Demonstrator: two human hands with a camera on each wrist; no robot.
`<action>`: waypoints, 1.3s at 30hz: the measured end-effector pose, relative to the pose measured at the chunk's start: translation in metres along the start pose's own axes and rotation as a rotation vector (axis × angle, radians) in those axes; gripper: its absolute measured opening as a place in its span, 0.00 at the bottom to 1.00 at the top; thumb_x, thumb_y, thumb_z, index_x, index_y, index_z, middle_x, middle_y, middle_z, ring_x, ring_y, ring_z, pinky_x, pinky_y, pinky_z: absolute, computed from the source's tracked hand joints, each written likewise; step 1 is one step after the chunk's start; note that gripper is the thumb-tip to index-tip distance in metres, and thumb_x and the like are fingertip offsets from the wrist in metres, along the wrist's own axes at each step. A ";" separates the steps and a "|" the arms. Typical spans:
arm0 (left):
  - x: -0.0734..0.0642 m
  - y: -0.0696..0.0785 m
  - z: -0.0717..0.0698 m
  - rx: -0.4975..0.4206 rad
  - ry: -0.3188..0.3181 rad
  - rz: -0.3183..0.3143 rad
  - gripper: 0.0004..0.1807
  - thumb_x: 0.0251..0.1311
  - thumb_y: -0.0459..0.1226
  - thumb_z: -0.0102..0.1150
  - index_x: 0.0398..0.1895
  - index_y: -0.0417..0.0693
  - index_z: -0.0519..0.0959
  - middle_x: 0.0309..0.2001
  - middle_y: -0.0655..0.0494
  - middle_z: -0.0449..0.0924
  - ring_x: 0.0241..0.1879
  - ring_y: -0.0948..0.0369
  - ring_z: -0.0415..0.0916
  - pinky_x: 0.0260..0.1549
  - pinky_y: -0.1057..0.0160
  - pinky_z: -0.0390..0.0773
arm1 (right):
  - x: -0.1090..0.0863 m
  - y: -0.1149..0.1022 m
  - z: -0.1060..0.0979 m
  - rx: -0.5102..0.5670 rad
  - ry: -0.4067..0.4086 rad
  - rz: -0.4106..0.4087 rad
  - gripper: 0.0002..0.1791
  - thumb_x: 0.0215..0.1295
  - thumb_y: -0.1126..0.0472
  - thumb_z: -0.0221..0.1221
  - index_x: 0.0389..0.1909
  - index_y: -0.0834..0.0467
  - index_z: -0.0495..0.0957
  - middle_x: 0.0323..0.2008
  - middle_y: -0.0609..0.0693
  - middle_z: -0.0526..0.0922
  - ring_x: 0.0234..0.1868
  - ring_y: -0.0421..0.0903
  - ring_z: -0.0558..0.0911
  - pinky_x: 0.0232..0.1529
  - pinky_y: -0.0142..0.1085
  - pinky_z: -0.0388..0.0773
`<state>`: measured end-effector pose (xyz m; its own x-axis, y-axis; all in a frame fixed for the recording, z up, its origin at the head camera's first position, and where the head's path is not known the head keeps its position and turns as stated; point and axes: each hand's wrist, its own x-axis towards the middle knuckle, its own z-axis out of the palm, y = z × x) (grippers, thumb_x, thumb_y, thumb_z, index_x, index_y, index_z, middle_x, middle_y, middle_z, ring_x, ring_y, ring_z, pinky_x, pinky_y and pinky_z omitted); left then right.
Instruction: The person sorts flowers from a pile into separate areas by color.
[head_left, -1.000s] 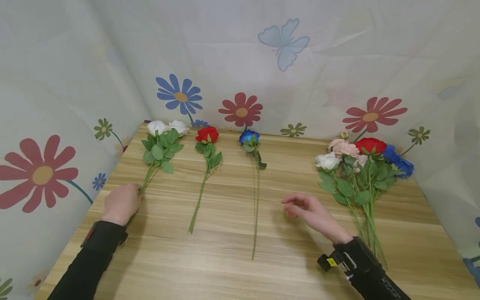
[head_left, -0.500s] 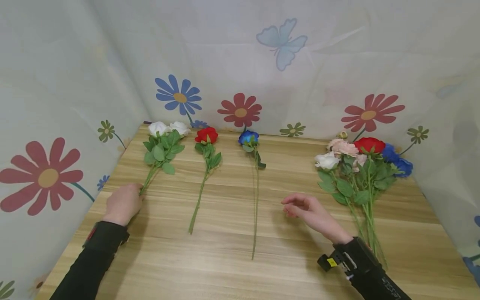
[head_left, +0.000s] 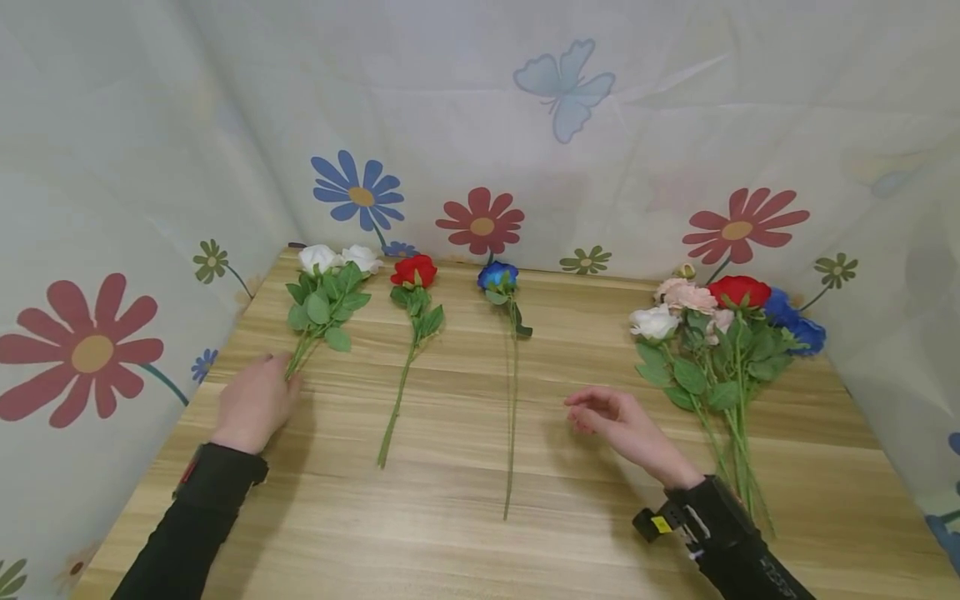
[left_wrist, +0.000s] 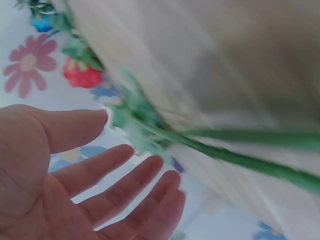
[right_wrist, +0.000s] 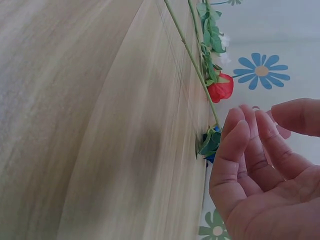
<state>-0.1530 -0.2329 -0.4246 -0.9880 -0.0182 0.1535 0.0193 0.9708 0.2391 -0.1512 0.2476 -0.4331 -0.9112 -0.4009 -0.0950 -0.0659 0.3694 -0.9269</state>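
Two white roses (head_left: 318,257) with leafy green stems lie at the table's far left. My left hand (head_left: 255,403) is over the lower part of their stems. In the left wrist view its fingers are spread and fairly straight, and the green stems (left_wrist: 235,157) pass beyond the fingertips, with nothing gripped. My right hand (head_left: 628,432) hovers above the table with loosely bent fingers and holds nothing. It is between a blue rose (head_left: 498,276) on a long thin stem and a mixed bunch of flowers (head_left: 738,342). A red rose (head_left: 413,271) lies between the white roses and the blue one.
The wooden table (head_left: 450,542) ends at the back against a pale curtain (head_left: 450,100) printed with flowers and a butterfly. The mixed bunch at right has pink, white, red and blue blooms, and its stems run close to my right wrist.
My left hand has shifted slightly up and to the right along the white roses' stems, and its fingers look more spread. My right hand and the flowers stay nearly still.
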 end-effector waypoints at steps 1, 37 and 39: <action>0.002 0.006 0.000 -0.010 0.026 0.024 0.20 0.63 0.37 0.54 0.51 0.28 0.73 0.45 0.28 0.75 0.38 0.34 0.75 0.30 0.39 0.75 | 0.000 0.000 0.001 -0.015 0.014 -0.011 0.18 0.69 0.62 0.53 0.53 0.70 0.72 0.46 0.66 0.79 0.45 0.61 0.79 0.47 0.49 0.78; 0.024 0.251 0.078 -0.283 -0.023 0.490 0.17 0.63 0.39 0.55 0.54 0.44 0.77 0.50 0.50 0.78 0.48 0.54 0.76 0.48 0.57 0.77 | -0.015 0.023 -0.029 -0.753 0.433 -0.216 0.14 0.59 0.69 0.58 0.46 0.68 0.77 0.38 0.63 0.80 0.35 0.56 0.79 0.31 0.49 0.77; 0.022 0.260 0.081 -0.269 -0.043 0.515 0.16 0.64 0.39 0.54 0.54 0.45 0.77 0.50 0.51 0.78 0.49 0.55 0.76 0.48 0.58 0.77 | -0.022 0.025 -0.037 -0.778 0.430 -0.187 0.14 0.59 0.68 0.58 0.46 0.67 0.77 0.38 0.63 0.79 0.32 0.55 0.78 0.29 0.48 0.76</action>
<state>-0.1817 0.0383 -0.4363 -0.8463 0.4550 0.2770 0.5314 0.7570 0.3801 -0.1478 0.2964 -0.4409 -0.9210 -0.2213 0.3207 -0.3417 0.8543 -0.3916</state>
